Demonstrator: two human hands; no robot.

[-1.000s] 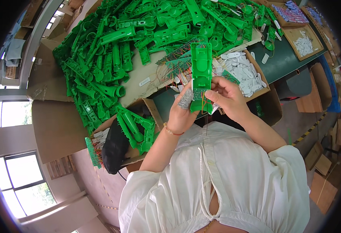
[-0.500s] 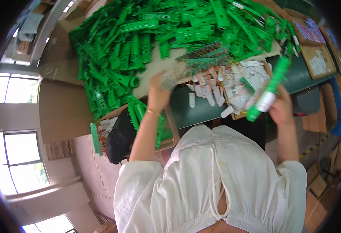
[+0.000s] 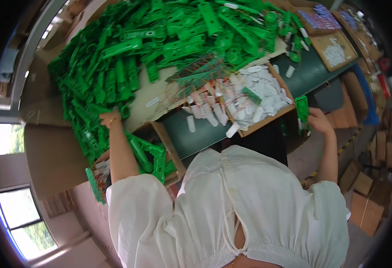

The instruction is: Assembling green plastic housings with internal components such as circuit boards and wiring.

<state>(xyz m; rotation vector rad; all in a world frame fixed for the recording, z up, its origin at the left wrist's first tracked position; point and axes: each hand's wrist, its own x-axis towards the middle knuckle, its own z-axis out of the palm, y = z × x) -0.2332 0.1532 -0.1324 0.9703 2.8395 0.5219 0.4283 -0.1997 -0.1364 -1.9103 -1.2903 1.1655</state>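
Pile of green plastic parts (image 3: pixel 131 47) spreads from nine to one o'clock on the bench (image 3: pixel 178 129), and the left hand (image 3: pixel 110 119), between nine and ten, sits at its near edge, fingers partly bent, any hold hidden. Near three o'clock the right hand (image 3: pixel 320 120) is half curled beside an upright green piece (image 3: pixel 302 108); whether it grips, I cannot tell. White pieces (image 3: pixel 267 91) fill a box (image 3: pixel 267 128) toward two o'clock

Daylight, mod. bright; windows (image 3: pixel 18 207) at far L blown out, bluish fringe. Deep shadow under bench (image 3: pixel 185 131). Fisheye: edges bowed, rim vignetted to blk. Slight blur overall; green parts (image 3: pixel 173 47) soft.
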